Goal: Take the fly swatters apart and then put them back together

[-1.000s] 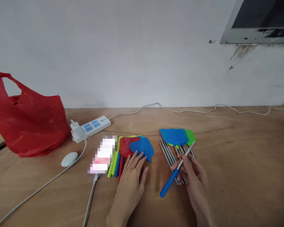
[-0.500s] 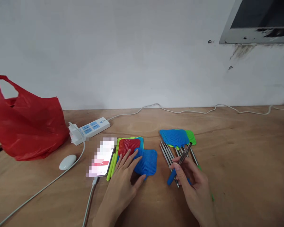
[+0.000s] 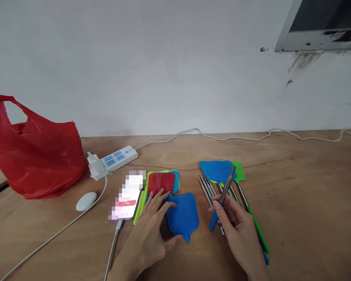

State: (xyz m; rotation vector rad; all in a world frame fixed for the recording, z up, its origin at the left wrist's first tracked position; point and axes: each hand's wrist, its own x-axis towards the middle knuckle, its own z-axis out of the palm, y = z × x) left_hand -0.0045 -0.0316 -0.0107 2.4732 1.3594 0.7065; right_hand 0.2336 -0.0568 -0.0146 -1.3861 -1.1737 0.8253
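Observation:
My left hand (image 3: 150, 230) has its index finger on the left edge of a blue mesh fly swatter head (image 3: 183, 215) and its thumb near the neck. It grips the head across its side, against the table. Its other fingers reach over the red swatter head (image 3: 161, 183). In my right hand (image 3: 236, 226) is a metal rod with a blue handle (image 3: 228, 185), pinched between thumb and fingers and slanting up. Beneath and behind it lie several metal rods (image 3: 206, 189) and assembled swatters with blue heads (image 3: 218, 171) and a green head (image 3: 240, 171).
A lit phone (image 3: 128, 199) on a charging cable lies left of the yellow-green handles (image 3: 140, 207). Further left are a white mouse (image 3: 86, 201), a power strip (image 3: 114, 162) and a red plastic bag (image 3: 41, 152). A white cord (image 3: 216, 137) runs along the wall.
The blue swatter head has slid toward me and slightly right, away from the red head, and now shows its neck. The rod in my right hand has tilted a little more upright.

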